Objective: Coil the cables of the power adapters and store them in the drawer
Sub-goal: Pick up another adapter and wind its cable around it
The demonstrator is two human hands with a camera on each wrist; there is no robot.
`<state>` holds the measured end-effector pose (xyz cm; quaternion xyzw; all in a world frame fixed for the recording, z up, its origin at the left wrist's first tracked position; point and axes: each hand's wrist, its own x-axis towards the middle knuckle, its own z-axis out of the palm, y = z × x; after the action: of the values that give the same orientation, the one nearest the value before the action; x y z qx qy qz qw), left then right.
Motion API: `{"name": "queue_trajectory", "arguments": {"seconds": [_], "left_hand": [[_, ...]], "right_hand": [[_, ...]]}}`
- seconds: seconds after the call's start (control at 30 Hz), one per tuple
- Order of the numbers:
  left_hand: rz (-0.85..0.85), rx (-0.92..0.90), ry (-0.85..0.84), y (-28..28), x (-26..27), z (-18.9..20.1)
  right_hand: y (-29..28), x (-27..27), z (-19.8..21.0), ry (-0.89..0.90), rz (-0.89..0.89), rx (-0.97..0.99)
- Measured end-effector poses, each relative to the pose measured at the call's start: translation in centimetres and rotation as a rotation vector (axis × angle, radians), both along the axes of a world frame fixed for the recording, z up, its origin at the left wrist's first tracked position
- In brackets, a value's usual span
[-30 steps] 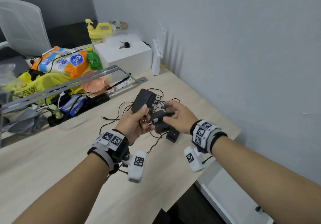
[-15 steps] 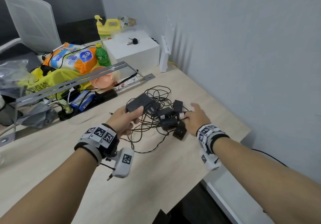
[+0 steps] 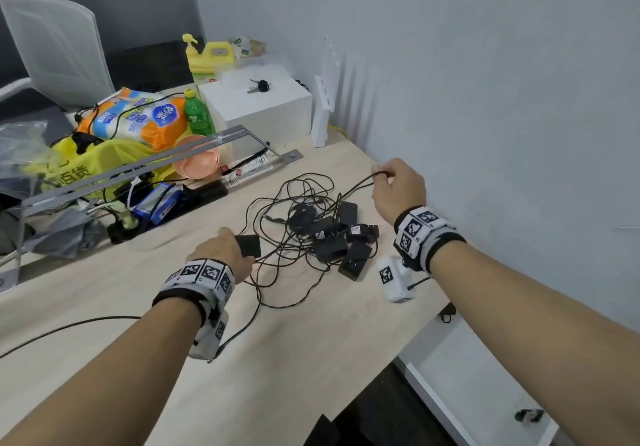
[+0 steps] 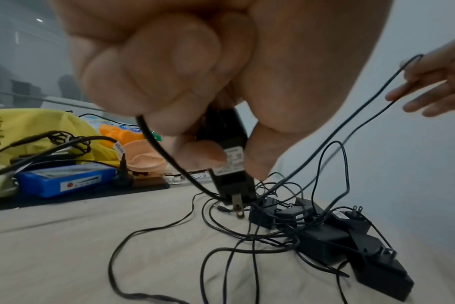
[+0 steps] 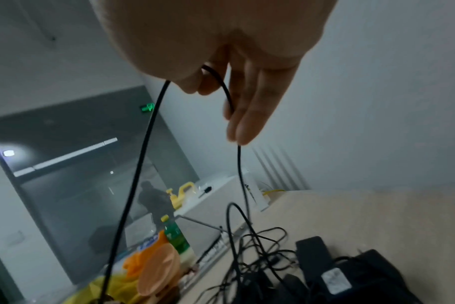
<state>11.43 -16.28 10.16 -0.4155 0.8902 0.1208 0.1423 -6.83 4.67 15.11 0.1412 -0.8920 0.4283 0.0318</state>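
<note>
Several black power adapters point(image 3: 341, 241) lie in a heap with tangled black cables point(image 3: 294, 200) on the light wooden desk point(image 3: 311, 341). My left hand point(image 3: 221, 251) grips one black adapter point(image 3: 248, 245) just above the desk, left of the heap; its plug prongs point(image 4: 238, 206) point down. My right hand point(image 3: 398, 186) is raised right of the heap and pinches a loop of thin black cable point(image 3: 360, 182) between thumb and fingers point(image 5: 249, 115). That cable runs down into the tangle. The white drawer unit point(image 3: 485, 386) stands below the desk's right edge.
Behind the heap stand a grey metal rail point(image 3: 131, 165), a peach bowl point(image 3: 197, 161), a blue battery pack point(image 3: 156, 200), a yellow bag point(image 3: 97, 161), a green bottle point(image 3: 197, 113) and a white box point(image 3: 259, 106) with keys. The wall runs close along the right.
My left hand has drawn its adapter left and lower, away from the heap. My right hand left the pile, rose toward the wall and now pinches a cable loop.
</note>
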Motion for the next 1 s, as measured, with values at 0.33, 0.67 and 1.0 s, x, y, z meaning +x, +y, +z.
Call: {"name": "queue_trajectory", "arguments": {"seconds": [0.33, 0.67, 1.0], "left_hand": [[0.148, 1.188, 0.976, 4.0, -2.0, 2.5], [-0.018, 1.758, 0.898, 6.7, -3.0, 4.7], [0.283, 1.550, 1.136, 5.6, -3.2, 3.7]], "right_hand": [[-1.0, 2.8, 1.4, 0.192, 0.295, 0.320], [-1.0, 6.8, 1.0, 0.254, 0.572, 0.904], [0.7, 4.8, 1.1, 0.104, 0.401, 0.832]]}}
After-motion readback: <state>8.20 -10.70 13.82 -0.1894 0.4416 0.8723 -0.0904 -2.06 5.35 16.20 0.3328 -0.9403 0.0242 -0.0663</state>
